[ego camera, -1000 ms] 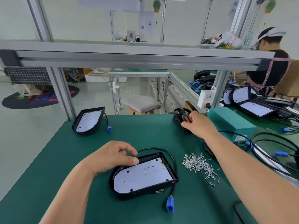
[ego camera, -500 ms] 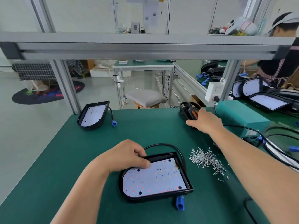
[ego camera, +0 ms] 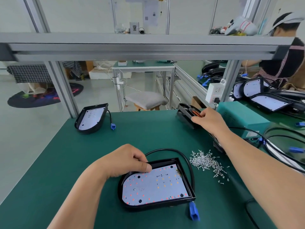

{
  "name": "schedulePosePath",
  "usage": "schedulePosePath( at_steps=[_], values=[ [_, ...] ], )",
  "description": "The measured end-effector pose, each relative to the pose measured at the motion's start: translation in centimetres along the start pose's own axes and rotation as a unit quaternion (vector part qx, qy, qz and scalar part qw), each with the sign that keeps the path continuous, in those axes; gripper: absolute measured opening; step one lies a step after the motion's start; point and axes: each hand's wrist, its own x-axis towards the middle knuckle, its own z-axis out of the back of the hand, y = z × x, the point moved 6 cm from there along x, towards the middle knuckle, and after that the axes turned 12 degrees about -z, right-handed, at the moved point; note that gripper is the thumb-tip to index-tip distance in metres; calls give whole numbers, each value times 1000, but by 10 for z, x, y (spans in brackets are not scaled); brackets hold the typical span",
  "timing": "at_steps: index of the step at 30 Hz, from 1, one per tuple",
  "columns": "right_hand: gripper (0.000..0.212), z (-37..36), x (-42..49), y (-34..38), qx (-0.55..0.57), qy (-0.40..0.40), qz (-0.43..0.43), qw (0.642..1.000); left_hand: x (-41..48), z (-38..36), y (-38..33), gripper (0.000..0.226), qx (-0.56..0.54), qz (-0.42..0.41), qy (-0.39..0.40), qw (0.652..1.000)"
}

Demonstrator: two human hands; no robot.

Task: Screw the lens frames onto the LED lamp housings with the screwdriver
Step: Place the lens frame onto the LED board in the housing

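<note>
A black LED lamp housing (ego camera: 188,179) with a white LED board lies on the green mat in front of me. My left hand (ego camera: 127,161) grips its upper left rim, thumb on the board. A black cable loops behind it and ends in a blue plug (ego camera: 194,212). My right hand (ego camera: 209,120) reaches to the far right and pinches a dark lens frame (ego camera: 186,111) with orange parts on top of a stack. A pile of small silver screws (ego camera: 206,162) lies right of the housing. No screwdriver shows.
A second housing (ego camera: 90,118) with a blue plug sits at the mat's far left corner. A teal box (ego camera: 242,116), cables and more housings crowd the right. An aluminium beam (ego camera: 145,48) spans overhead. Another person (ego camera: 287,52) works at the far right.
The camera has tilted down and closer. My right hand has shifted slightly on the lens frame stack at the far right. My left hand stays on the housing rim.
</note>
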Motion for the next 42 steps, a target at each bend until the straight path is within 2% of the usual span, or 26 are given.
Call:
schedulePosePath(
  at_steps=[3, 6, 11, 14, 16, 20, 24, 27, 31, 36, 39, 40, 42],
  values=[
    [48, -2, 2, -5, -43, 18, -8, 999, 1, -1, 0, 17, 0, -2, 2, 1000],
    [61, -1, 2, -6, -92, 4, -10, 996, 2, -1, 0, 18, 4, -1, 2, 1000],
    [53, 6, -5, 2, -33, -6, 2, 999, 0, 0, -2, 22, 10, 0, 7, 1000],
    [56, 14, -29, 12, 34, 5, 29, 999, -1, 2, -3, 44, 24, -4, -8, 1000],
    [63, 17, -53, 23, 42, 33, 70, 996, -1, 4, -1, 49, 26, -1, -30, 999],
    [68, 11, -109, 36, -23, 108, 180, 977, -2, 6, 9, 32, -110, 51, -87, 989],
    [71, 4, -156, 34, -42, 201, 237, 950, -2, 11, 16, 19, -167, 84, -164, 969],
    [72, 2, -184, 28, -46, 251, 264, 930, 0, 12, 16, 28, -196, 80, -184, 960],
    [74, -2, -212, 21, -60, 311, 288, 904, 0, 11, 17, 39, -190, 66, -162, 966],
    [75, -1, -226, 20, -74, 361, 297, 881, -3, 4, 8, 52, -145, 29, -61, 987],
    [75, -3, -229, 22, -87, 372, 304, 873, -4, 1, 6, 67, -102, 13, -17, 995],
    [75, -3, -229, 22, -92, 373, 306, 871, -4, 1, 6, 68, -92, 7, -10, 996],
    [73, -5, -229, 23, -95, 376, 312, 868, -4, 2, 6, 56, -73, 4, -2, 997]
  ],
)
